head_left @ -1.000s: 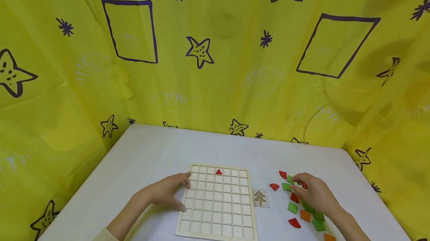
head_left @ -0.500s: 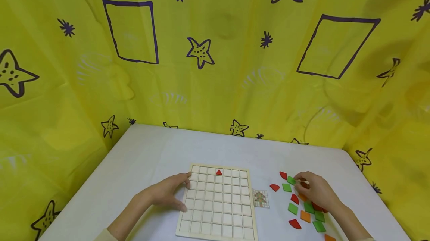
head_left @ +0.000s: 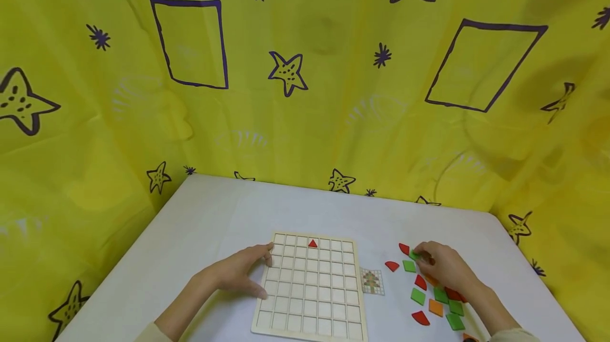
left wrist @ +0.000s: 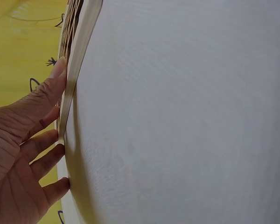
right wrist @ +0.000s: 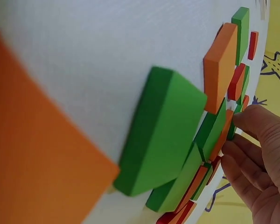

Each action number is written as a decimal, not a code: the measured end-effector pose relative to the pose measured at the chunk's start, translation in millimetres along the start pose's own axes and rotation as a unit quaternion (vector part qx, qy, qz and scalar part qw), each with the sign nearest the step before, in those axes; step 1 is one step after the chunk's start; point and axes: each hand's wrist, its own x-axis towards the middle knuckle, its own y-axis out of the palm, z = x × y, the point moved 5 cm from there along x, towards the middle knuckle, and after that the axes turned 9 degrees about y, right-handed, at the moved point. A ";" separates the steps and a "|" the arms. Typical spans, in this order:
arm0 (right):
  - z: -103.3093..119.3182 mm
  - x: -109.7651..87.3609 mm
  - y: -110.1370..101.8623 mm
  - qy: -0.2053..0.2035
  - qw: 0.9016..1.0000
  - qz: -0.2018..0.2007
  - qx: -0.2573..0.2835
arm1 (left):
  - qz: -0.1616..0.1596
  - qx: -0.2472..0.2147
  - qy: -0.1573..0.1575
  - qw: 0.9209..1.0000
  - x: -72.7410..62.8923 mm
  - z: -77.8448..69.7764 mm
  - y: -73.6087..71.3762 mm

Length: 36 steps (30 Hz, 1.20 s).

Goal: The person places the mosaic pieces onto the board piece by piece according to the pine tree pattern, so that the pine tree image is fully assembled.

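A pale wooden grid board [head_left: 310, 307] lies on the table with a red triangle tile [head_left: 312, 243] in its top row. My left hand [head_left: 238, 270] rests at the board's left edge, thumb and fingers spread apart; in the left wrist view the fingertips [left wrist: 60, 184] sit along the rim. My right hand [head_left: 445, 265] is over the far part of a scatter of tiles. Its thumb and forefinger pinch a green square tile [head_left: 414, 254], which also shows between thumb and fingers in the right wrist view.
Between board and tiles lies a small card [head_left: 372, 281] with a tree pattern on a grid. Red quarter-circle tiles [head_left: 420, 318], green squares [head_left: 418, 296] and orange squares [head_left: 436, 307] lie around the right hand. A yellow curtain [head_left: 295, 135] borders the white table [head_left: 229, 204].
My right hand has shifted slightly among the far tiles, and its fingertips have come onto a green square tile. My left hand keeps its place at the board's edge.
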 end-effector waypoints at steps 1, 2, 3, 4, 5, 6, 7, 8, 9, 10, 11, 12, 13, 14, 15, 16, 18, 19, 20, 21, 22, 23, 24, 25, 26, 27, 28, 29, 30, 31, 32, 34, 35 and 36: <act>1.2 0.2 -0.2 0.003 1.000 0.002 0.000 | -0.001 0.000 0.001 1.000 -0.5 -0.3 -0.3; 2.3 0.2 -0.4 0.006 1.000 0.003 0.000 | -0.001 0.000 0.000 1.000 -1.1 -0.2 -0.4; 3.5 -0.1 -0.9 0.009 1.000 0.002 0.003 | -0.001 0.001 0.001 1.000 -1.4 -0.6 -0.7; 5.0 -0.5 -1.8 0.009 1.000 -0.002 0.006 | -0.001 0.001 0.002 1.000 -1.7 -0.7 -0.9; 6.9 -0.9 -2.9 0.009 1.000 -0.009 0.010 | -0.001 0.002 0.001 1.000 -2.1 -0.7 -1.1; 9.4 -1.1 -4.2 0.005 1.000 -0.016 0.014 | -0.002 0.002 0.003 1.000 -2.5 -0.9 -1.4; 11.1 -2.6 -5.1 0.002 1.000 -0.026 0.017 | -0.001 0.002 0.005 1.000 -1.7 -1.6 -1.7; 13.6 -4.0 -6.0 -0.008 0.999 -0.037 0.021 | 0.000 0.003 0.006 1.000 -1.0 -2.1 -1.9; 17.1 -5.5 -6.6 -0.019 0.998 -0.050 0.026 | 0.001 0.004 0.007 1.000 -0.6 -2.3 -2.0; 21.7 -6.8 -6.9 -0.032 0.997 -0.063 0.028 | 0.001 0.003 0.007 1.000 -0.5 -2.4 -2.1; 26.5 -8.0 -6.9 -0.043 0.996 -0.072 0.030 | 0.001 0.003 0.007 1.000 -0.6 -2.7 -2.2; 31.9 -9.2 -6.6 -0.054 0.995 -0.081 0.031 | 0.001 0.004 0.005 1.000 -0.4 -2.2 -2.0; 37.6 -10.4 -5.8 -0.063 0.994 -0.090 0.031 | 0.001 0.005 0.003 1.000 -0.3 -1.7 -1.8; 43.5 -11.6 -5.0 -0.073 0.992 -0.097 0.033 | 0.001 0.004 0.003 1.000 -0.4 -1.6 -1.7; 49.7 -12.8 -3.8 -0.082 0.990 -0.105 0.035 | 0.000 0.003 0.002 1.000 -0.5 -1.3 -1.5; 56.1 -13.7 -2.5 -0.090 0.989 -0.111 0.036 | 0.000 0.001 0.003 1.000 -0.5 -1.2 -1.3; 68.1 -15.5 1.1 -0.104 0.987 -0.119 0.040 | -0.001 0.001 0.001 1.000 -0.3 -0.5 -0.8; 74.4 -16.1 3.1 -0.113 0.985 -0.123 0.042 | -0.002 0.000 0.001 1.000 -0.5 -0.6 -0.7; 80.6 -17.0 5.2 -0.124 0.983 -0.128 0.046 | -0.002 -0.001 0.001 1.000 -0.7 -0.8 -0.7; 86.7 -17.7 7.4 -0.132 0.982 -0.130 0.049 | -0.002 0.000 -0.001 1.000 -0.6 -0.8 -0.5; 92.5 -18.3 10.2 -0.141 0.980 -0.129 0.053 | -0.002 0.000 -0.003 1.000 -0.7 -0.6 0.1; 97.8 -18.7 13.1 -0.151 0.979 -0.127 0.058 | -0.002 0.001 -0.005 1.000 -0.8 -0.8 0.5; 103.3 -19.0 16.1 -0.163 0.977 -0.126 0.063 | -0.001 0.002 -0.006 1.000 -1.0 -0.9 0.9; 108.6 -19.2 19.1 -0.174 0.975 -0.123 0.067 | 0.000 0.001 -0.006 1.000 -1.1 -1.4 1.1; 113.8 -19.3 22.0 -0.187 0.973 -0.117 0.071 | 0.001 0.002 -0.005 1.000 -1.0 -1.5 1.5; 119.2 -19.0 24.8 -0.202 0.970 -0.112 0.075 | 0.002 0.002 -0.005 1.000 -1.0 -1.7 1.6; 124.5 -18.5 27.6 -0.215 0.967 -0.107 0.080 | 0.002 0.002 -0.005 1.000 -1.0 -1.8 1.8; 129.7 -17.7 30.4 -0.226 0.965 -0.102 0.082 | 0.003 0.002 -0.006 1.000 -0.9 -1.9 1.8; 135.0 -16.8 33.1 -0.235 0.964 -0.096 0.084 | 0.002 0.003 -0.007 1.000 -0.7 -1.8 1.7; 140.0 -15.6 35.8 -0.242 0.962 -0.090 0.085 | 0.002 0.005 -0.008 1.000 -0.6 -1.6 1.6; 145.2 -14.7 38.2 -0.250 0.961 -0.083 0.087 | 0.002 0.006 -0.009 1.000 -0.3 -1.2 1.5; 154.6 -12.3 43.3 -0.256 0.960 -0.070 0.086 | 0.001 0.005 -0.009 1.000 0.0 -1.2 1.0; 159.0 -11.1 46.1 -0.260 0.960 -0.063 0.084 | 0.001 0.005 -0.010 1.000 0.2 -1.0 0.9; 163.3 -9.9 48.7 -0.261 0.960 -0.055 0.081 | 0.001 0.005 -0.010 1.000 0.3 -0.5 0.8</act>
